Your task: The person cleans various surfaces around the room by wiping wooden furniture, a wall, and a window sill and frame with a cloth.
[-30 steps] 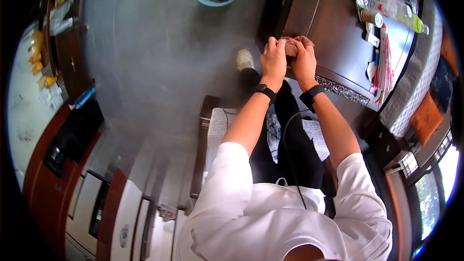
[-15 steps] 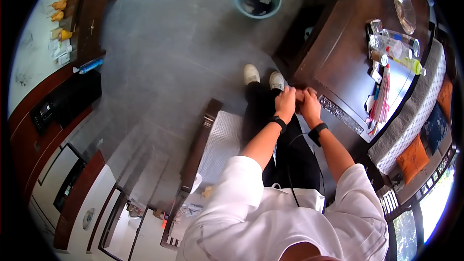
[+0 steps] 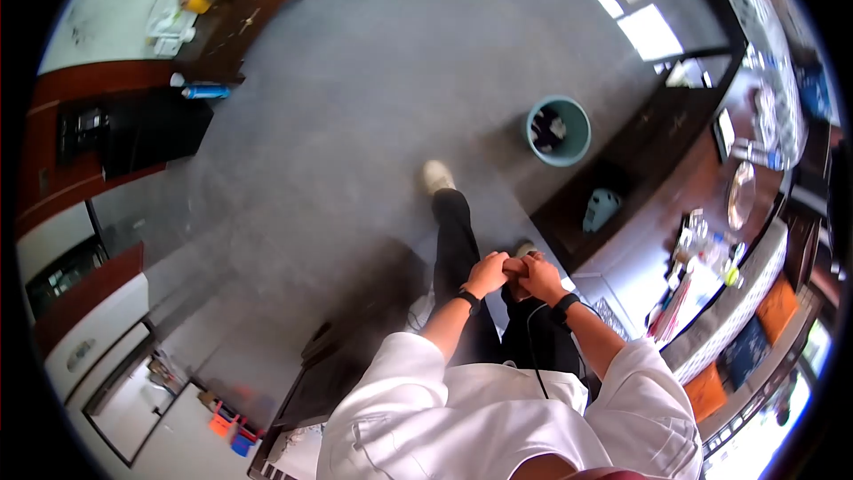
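Note:
My left hand point(image 3: 486, 276) and my right hand point(image 3: 542, 278) meet in front of my legs, fingers curled and pressed together. Between them shows a brownish patch; whether it is fingers or a small held thing, I cannot make out. A black band point(image 3: 470, 300) circles my left wrist and another black band point(image 3: 563, 306) my right. From near the right wrist a thin black cable point(image 3: 530, 335) hangs down across my trousers. Ahead on the floor stands a blue-green bucket point(image 3: 577, 147) with dark and pale contents, well beyond both hands.
On my right is a dark wooden table point(image 3: 680, 180) with bottles, a glass dish point(image 3: 740, 196) and papers on it. A pale ribbed object point(image 3: 602, 211) sits beneath it. Beyond lies a sofa with orange cushions point(image 3: 706, 391). A dark cabinet point(image 3: 235, 13) stands at the far left.
My body has moved forward, with one foot stepping ahead. The bucket and table now appear nearer and farther right. Both hands stay together in front of me.

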Tool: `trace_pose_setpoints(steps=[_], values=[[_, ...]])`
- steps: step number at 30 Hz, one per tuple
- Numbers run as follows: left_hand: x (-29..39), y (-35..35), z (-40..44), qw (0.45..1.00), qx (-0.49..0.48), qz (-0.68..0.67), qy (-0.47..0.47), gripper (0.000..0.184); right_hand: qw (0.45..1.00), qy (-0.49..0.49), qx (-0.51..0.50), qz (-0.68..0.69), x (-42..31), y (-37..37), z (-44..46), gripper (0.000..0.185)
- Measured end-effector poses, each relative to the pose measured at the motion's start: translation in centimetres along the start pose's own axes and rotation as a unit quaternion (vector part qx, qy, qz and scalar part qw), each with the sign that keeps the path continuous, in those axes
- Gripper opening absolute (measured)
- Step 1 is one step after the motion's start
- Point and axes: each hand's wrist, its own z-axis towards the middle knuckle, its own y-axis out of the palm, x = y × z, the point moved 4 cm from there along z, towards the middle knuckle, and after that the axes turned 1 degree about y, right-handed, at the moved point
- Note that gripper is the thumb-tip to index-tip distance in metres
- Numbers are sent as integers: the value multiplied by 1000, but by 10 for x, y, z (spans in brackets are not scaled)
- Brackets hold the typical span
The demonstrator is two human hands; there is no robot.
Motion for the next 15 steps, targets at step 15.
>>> trace_pose_setpoints(steps=[15], values=[[-10,-309,-26,937,301,-176,-2,34,989,-137,-14,-45,-209,-116,210,43]])
